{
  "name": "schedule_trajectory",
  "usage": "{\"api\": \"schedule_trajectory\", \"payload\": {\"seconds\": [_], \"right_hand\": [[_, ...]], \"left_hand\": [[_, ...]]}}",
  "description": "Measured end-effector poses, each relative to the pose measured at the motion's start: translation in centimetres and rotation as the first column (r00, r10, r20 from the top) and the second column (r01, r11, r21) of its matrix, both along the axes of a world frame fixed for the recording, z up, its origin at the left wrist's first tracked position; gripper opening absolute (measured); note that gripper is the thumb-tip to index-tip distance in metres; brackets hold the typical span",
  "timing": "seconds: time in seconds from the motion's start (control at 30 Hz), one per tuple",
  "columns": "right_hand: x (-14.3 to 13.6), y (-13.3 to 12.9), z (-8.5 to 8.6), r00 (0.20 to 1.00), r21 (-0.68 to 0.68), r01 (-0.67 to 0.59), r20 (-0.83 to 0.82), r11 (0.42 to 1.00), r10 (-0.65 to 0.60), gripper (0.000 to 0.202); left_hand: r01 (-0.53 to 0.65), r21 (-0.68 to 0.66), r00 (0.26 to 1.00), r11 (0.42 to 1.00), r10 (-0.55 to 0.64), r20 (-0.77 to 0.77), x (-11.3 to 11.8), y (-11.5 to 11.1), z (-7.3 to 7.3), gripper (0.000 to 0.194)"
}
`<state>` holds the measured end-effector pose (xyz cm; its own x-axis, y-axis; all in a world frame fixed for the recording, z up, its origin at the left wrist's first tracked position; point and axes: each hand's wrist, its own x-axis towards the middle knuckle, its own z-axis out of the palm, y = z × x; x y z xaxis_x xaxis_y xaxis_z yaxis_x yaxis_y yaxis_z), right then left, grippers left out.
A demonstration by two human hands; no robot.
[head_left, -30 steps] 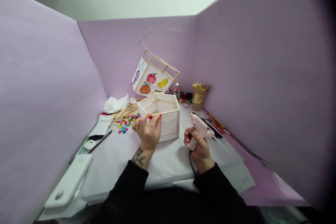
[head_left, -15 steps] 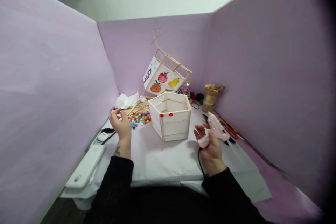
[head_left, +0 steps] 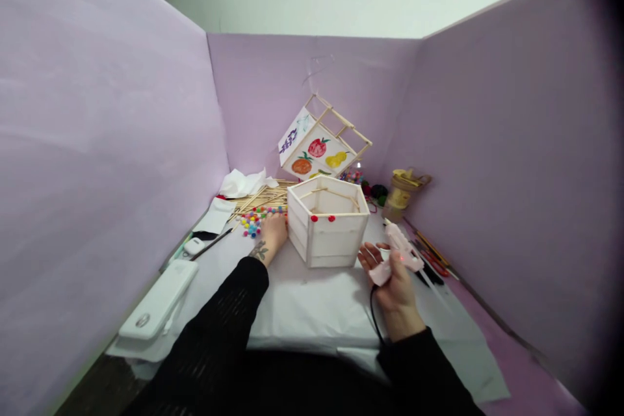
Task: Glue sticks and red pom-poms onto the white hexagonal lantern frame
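A white five-sided box (head_left: 336,240) with wooden-stick edges stands open-topped in the middle of the table, two red pom-poms on its front rim. Just left of it, my left hand (head_left: 274,232) reaches down over the colourful pom-poms (head_left: 251,226); its fingertips are hidden, so any grip cannot be made out. My right hand (head_left: 394,283) holds a pink glue gun (head_left: 403,248) to the right of the box, nozzle up and to the left, with a black cord hanging below. Behind the box leans a stick frame with painted fruit panels (head_left: 319,149).
Wooden sticks (head_left: 260,198) and white tissue (head_left: 241,183) lie at the back left. A long white case (head_left: 158,302) rests at the left edge. At the back right stands a twine-wrapped holder (head_left: 400,192). Pencils and red-handled tools (head_left: 436,261) lie right. Purple panels (head_left: 312,71) enclose the table.
My left hand has moved right and down from above the left side to the pom-poms beside the box. My right hand still holds the glue gun. The view has shifted slightly.
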<state>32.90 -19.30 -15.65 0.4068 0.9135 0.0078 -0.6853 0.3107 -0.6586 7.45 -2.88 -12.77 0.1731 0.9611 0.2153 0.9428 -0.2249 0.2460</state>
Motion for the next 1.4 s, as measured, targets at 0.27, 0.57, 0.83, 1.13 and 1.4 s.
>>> {"api": "schedule_trajectory", "payload": {"seconds": [0.27, 0.57, 0.83, 1.13, 1.4], "right_hand": [[-0.3, -0.3, 0.0, 0.999, -0.002, -0.036, 0.024, 0.999, 0.037, 0.047], [-1.1, -1.0, 0.5, 0.990, 0.038, -0.111, 0.093, 0.993, 0.107, 0.044], [-1.5, -2.5, 2.1, 0.970, 0.145, -0.065, 0.243, 0.987, 0.028, 0.045], [-3.9, -6.4, 5.2, 0.752, 0.108, -0.144, 0.659, 0.984, 0.038, 0.035], [-4.4, -7.5, 6.3, 0.495, 0.103, -0.175, 0.869, 0.979, -0.003, 0.032]], "left_hand": [[-0.024, -0.034, 1.000, 0.999, 0.024, -0.003, -1.0, -0.7, -0.7, 0.031], [-0.229, 0.220, 0.879, 0.948, 0.104, 0.466, -3.3, -1.4, 2.9, 0.017], [-0.329, 0.443, 0.423, 0.834, -0.289, 0.859, -2.7, -10.2, 8.3, 0.023], [0.179, 0.152, -0.170, 0.972, -0.121, 0.978, 4.3, -17.8, 6.8, 0.042], [0.289, 0.072, -0.252, 0.955, 0.003, 0.968, 5.0, -18.7, 7.3, 0.047]]}}
